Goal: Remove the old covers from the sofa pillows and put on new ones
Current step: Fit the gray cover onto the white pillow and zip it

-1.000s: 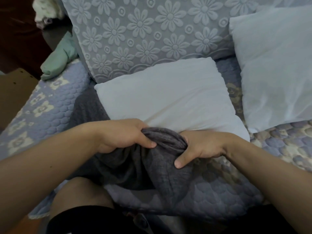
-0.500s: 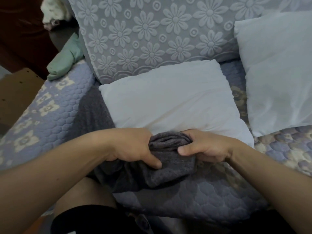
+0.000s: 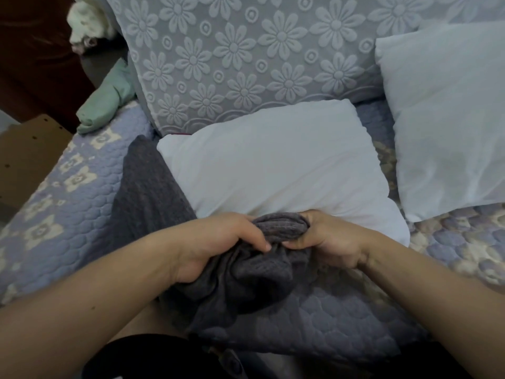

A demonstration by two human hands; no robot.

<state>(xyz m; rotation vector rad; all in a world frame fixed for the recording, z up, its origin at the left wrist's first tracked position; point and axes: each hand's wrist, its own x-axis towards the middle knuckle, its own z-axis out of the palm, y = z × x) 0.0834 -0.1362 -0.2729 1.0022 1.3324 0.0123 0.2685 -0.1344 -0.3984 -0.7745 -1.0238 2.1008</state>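
Observation:
A bare white pillow lies flat on the sofa seat in front of me. A dark grey knitted cover is bunched at its near edge. My left hand grips the bunched cover from the left, fingers curled into the fabric. My right hand grips the same bunch from the right, thumb and fingers pinching its gathered edge against the pillow's near side. Another stretch of dark grey fabric lies along the pillow's left side. A second bare white pillow leans at the right.
The sofa has a quilted blue seat cover and a grey back cushion with raised flowers. A rolled green cloth lies at the back left, a white fluffy thing beyond it. My knee shows at the bottom.
Both hands have gathered more of the grey cover and come closer together, moving the bunch up against the pillow's near edge.

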